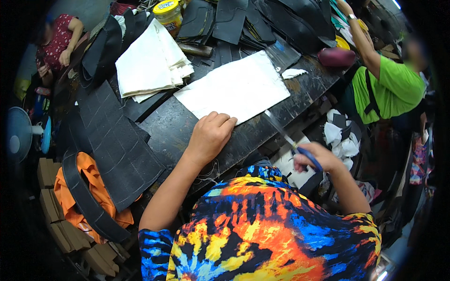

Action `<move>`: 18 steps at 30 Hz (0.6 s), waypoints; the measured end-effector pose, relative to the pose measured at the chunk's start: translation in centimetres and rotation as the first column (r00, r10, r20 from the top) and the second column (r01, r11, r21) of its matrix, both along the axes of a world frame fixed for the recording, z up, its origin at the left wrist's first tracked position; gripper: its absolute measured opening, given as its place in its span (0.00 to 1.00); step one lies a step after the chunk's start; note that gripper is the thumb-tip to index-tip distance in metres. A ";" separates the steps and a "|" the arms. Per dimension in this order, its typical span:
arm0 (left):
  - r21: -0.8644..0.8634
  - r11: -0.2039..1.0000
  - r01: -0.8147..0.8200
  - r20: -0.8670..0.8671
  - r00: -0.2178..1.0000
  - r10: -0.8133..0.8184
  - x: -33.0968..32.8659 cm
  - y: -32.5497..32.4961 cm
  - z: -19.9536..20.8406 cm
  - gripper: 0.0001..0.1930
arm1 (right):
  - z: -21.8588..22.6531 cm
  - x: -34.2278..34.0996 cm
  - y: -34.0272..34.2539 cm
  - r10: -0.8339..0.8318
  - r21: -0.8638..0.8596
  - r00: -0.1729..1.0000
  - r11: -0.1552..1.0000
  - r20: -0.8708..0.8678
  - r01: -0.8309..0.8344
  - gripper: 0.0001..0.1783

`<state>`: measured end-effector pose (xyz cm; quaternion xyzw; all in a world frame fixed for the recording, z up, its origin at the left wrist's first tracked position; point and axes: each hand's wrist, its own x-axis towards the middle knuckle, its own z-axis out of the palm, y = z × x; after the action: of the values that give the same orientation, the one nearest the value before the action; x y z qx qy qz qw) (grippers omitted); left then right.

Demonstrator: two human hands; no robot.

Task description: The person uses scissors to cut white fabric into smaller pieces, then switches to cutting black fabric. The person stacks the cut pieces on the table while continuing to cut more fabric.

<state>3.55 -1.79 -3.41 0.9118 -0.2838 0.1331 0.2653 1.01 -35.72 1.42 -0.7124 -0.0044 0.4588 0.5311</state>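
Observation:
A white cloth piece (239, 86) lies flat on the dark worktable (168, 124). At its near edge, my left hand (214, 136) bears down with curled fingers gripping the cloth's border; the fingertips are partly hidden. My right hand (316, 158) is closed around the blue handles of a pair of scissors (286, 136), just off the table's front edge. The blades are blurred and point up and left, their tips near the cloth's right near corner. Left of that piece sits a stack of white cloth (145, 63). A small white scrap (294, 73) lies to the right.
Black sheet pieces (229, 21) pile up at the back beside a yellow-lidded jar (168, 16). Dark panels (117, 140) cover the left side, above orange fabric (89, 182). A maroon pouch (336, 57) sits at the right edge. Two other people work nearby; a fan (19, 133) stands left.

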 end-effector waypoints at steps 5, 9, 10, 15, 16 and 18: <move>-0.061 0.997 0.039 0.014 0.999 -0.038 -1.1 -1.2 -0.4 0.13 | -3.7 -3.3 3.1 -0.184 0.205 0.934 0.946 -0.306 0.253 0.26; -0.062 0.997 0.035 -0.044 0.998 -0.038 -2.5 -2.2 0.1 0.15 | -3.8 -2.7 5.2 -0.273 0.235 0.927 0.913 -0.259 0.335 0.27; -0.066 0.997 0.035 -0.049 0.998 -0.039 -2.7 -2.3 0.2 0.15 | -3.7 -2.5 5.6 -0.304 0.166 0.918 0.922 -0.254 0.351 0.27; -0.055 0.997 0.046 -0.041 0.998 -0.048 -2.9 -2.4 0.2 0.13 | -3.8 -2.3 6.3 -0.334 0.083 0.919 0.930 -0.210 0.357 0.23; -0.058 0.997 0.049 -0.048 0.997 -0.052 -3.0 -2.4 0.1 0.13 | -3.8 -2.4 6.3 -0.320 0.123 0.930 0.931 -0.181 0.344 0.22; -0.061 0.996 0.063 -0.056 0.996 -0.067 -3.1 -2.4 0.1 0.13 | -3.7 -2.6 6.2 -0.316 0.089 0.939 0.940 -0.139 0.330 0.20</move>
<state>0.42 -4.23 -3.34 0.8972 -0.3014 0.1063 0.3047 -1.57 -29.57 -2.28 -0.6433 0.1195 0.4071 0.6373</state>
